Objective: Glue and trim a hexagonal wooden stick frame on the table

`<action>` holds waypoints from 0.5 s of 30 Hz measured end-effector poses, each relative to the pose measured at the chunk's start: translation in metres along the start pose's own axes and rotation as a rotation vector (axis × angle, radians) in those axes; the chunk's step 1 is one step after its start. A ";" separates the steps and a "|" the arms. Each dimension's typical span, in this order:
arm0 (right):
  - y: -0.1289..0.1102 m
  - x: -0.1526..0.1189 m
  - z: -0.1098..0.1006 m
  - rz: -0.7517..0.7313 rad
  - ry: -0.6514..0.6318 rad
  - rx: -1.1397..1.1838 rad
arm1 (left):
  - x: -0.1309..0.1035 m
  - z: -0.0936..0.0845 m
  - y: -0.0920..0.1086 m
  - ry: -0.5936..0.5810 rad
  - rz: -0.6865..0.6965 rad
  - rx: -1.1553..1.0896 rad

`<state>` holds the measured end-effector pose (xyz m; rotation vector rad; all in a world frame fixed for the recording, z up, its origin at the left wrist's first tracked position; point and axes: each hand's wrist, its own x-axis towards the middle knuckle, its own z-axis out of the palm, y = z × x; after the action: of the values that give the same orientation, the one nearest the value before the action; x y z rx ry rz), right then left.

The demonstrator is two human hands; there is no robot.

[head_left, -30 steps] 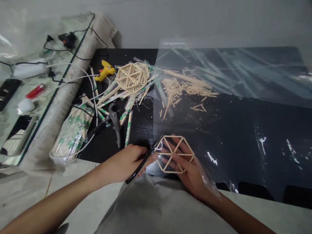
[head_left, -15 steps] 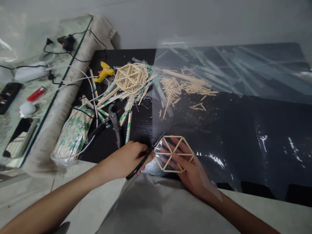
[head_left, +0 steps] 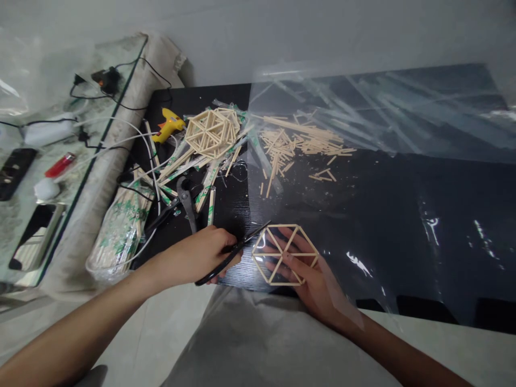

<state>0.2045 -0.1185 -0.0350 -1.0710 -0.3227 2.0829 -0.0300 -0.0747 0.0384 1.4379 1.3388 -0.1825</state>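
My left hand [head_left: 213,250] is closed around the black handles of a pair of scissors [head_left: 226,259]. Their blades point up and right, with the tips by the upper left edge of a hexagonal stick frame [head_left: 282,255]. This frame has wooden spokes meeting at its centre. My right hand [head_left: 312,274] grips it together with a clear plastic sheet [head_left: 346,226], thumb on top near the centre and fingers spread underneath, seen through the plastic. The sheet spreads to the right and back over the black table [head_left: 237,215].
Behind my hands lie a pile of short sticks [head_left: 282,148], stacked hexagonal frames [head_left: 212,131], a yellow glue gun [head_left: 169,126], pliers [head_left: 187,201] and a bag of wrapped chopsticks [head_left: 121,226]. A glass-topped table [head_left: 86,134] at left holds a red lighter [head_left: 60,165] and cables.
My left hand has drawn back slightly left with the scissors, and their blades look a little more apart from the frame. My right hand keeps its grip. The view has shifted slightly.
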 end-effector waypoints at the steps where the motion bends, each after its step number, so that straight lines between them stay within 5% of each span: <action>1: 0.000 0.000 0.000 -0.003 -0.001 -0.001 | 0.000 -0.003 0.000 -0.020 -0.002 0.001; 15: 0.003 0.000 -0.001 -0.027 -0.066 -0.013 | 0.025 -0.067 0.007 -0.188 0.099 0.277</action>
<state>0.2040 -0.1209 -0.0371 -1.0014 -0.3814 2.0976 -0.0512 -0.0068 0.0501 1.6696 1.1173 -0.4418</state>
